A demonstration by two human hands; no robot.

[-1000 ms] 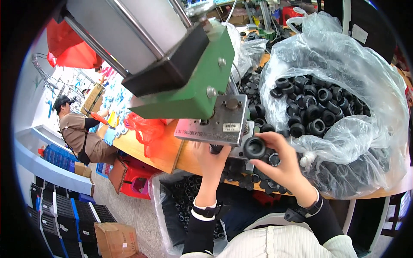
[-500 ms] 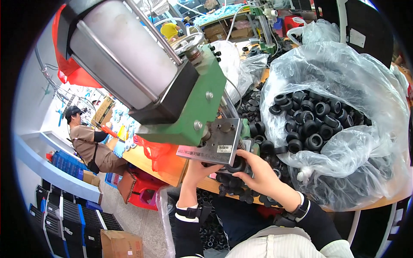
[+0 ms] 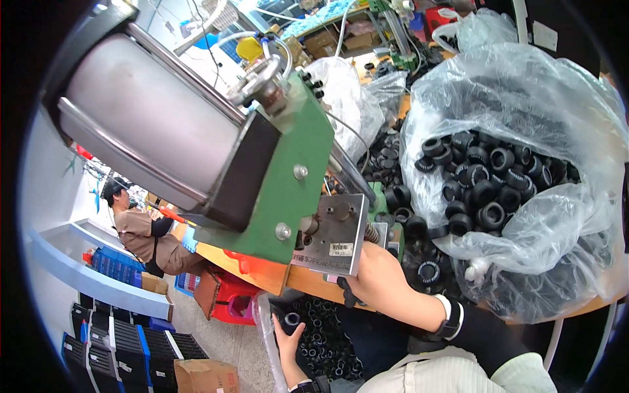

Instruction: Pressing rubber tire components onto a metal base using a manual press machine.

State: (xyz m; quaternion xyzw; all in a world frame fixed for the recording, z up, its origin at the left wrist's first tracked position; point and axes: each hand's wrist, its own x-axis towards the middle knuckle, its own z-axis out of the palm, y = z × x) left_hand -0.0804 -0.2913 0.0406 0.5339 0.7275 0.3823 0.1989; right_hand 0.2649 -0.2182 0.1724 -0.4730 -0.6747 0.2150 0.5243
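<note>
Green-painted steel marks the press frame (image 3: 288, 177), and every place below is given from it. Far to its left, a seated person in a brown top (image 3: 141, 232) is seen at another bench, with stacked blue crates (image 3: 111, 334) and a cardboard box (image 3: 206, 374) on the floor below.

Since the picture of a second ago, both hands have been shifted. The black rubber ring then gripped in the right hand's fingertips, right of the frame, is no longer seen there; the left hand, then raised to the underside of the grey metal plate (image 3: 337, 232), has been lowered well below the frame. It is judged that one ring has been fed into the press and a finished piece is being dropped or fetched beneath.

Below the frame, the left hand (image 3: 288, 337) is curled narrowly around a small black rubber ring (image 3: 292, 319), held over a clear bag of black rings (image 3: 327, 344) under the bench edge.

Just below and right of the frame, the right hand (image 3: 380, 278) is pressed against the lower corner of the plate, palm turned away; its fingers are hidden behind the plate, so how far they are spread cannot be told, nor whether anything is held.

Well right of the frame, a large clear plastic bag (image 3: 557, 236) filled with black rubber rings (image 3: 488, 180) is spread open, with loose rings (image 3: 400, 196) between it and the frame.
</note>
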